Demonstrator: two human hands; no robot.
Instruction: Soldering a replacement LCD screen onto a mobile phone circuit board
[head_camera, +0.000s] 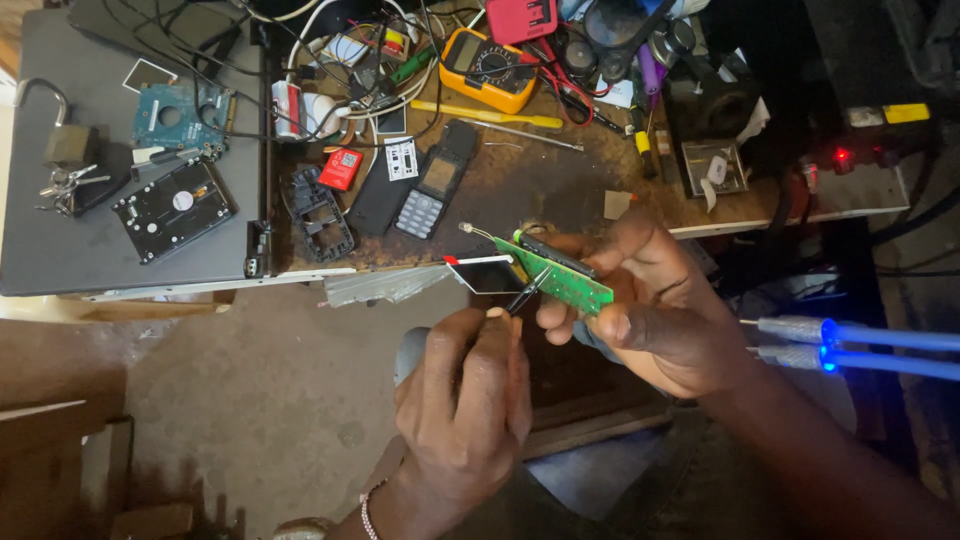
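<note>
Head view, looking down over a cluttered wooden workbench (560, 190).

Right hand (650, 310): fingers curled around a small green printed circuit board (560, 278), thumb pressed on its near end, fingertips along the far edge. The board is held in the air, just off the bench's front edge, well above the floor. A small glass display panel with a red corner (480, 272) hangs off the board's left end, and a thin wire lead (478, 232) sticks out from its top.

Left hand (465, 400): fingers pinched tight around a slim dark-tipped hand tool (522, 298), its tip touching the board's lower edge beside the display. A bead bracelet sits at the wrist.

Handling judgement: the board looks light and stiff, but thin and fragile. The display likely cracks under pressure, and the lead bends easily. Best gripped by the bare long edges, as now, away from the glass and components.

On the bench: a yellow multimeter (490, 68), a dark keypad phone (425, 195), a black plastic phone frame (320, 215) and a yellow-handled screwdriver (490, 115). To the left, a grey closed laptop (60, 240) carries two bare hard drives (175, 208) and a padlock with keys (60, 150). Two blue-lit cable plugs (810, 345) show at right.
</note>
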